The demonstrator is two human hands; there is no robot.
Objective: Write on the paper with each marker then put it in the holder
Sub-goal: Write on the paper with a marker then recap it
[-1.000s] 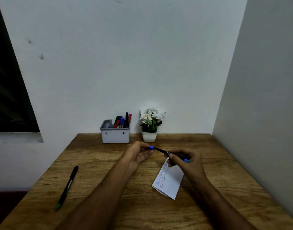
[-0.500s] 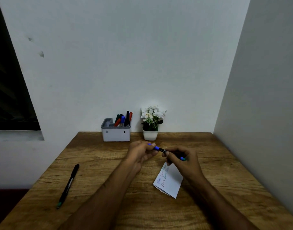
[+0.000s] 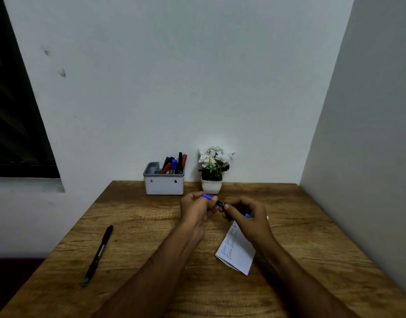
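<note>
Step in hand: we judge that we are pressing the blue cap back onto the black-barrelled blue marker, so it can go into the grey rectangular plastic holder.
Left hand: fingers curled round the blue cap end, thumb and forefinger pinching it, in front of the holder and slightly to its right.
Right hand: fingers curled round the marker's barrel, further right of the holder and nearer us; a blue tail end peeps out past the knuckles.
Doing it well: we keep cap and barrel in one straight line, push until the cap seats, and hold both ends firmly so the tip does not smear the fingers.
Paper: the small white folded paper with coloured writing lies on the wooden table, nearer us than the holder and to its right, partly under the right wrist.
Remaining marker: a long black marker with a green tip lies on the table, left of the holder and nearer us, untouched.
Holder contents: several markers, red, blue, green and black, stand inside.
Change: our hands have drawn closer together than a second ago, and less barrel shows between them.
</note>
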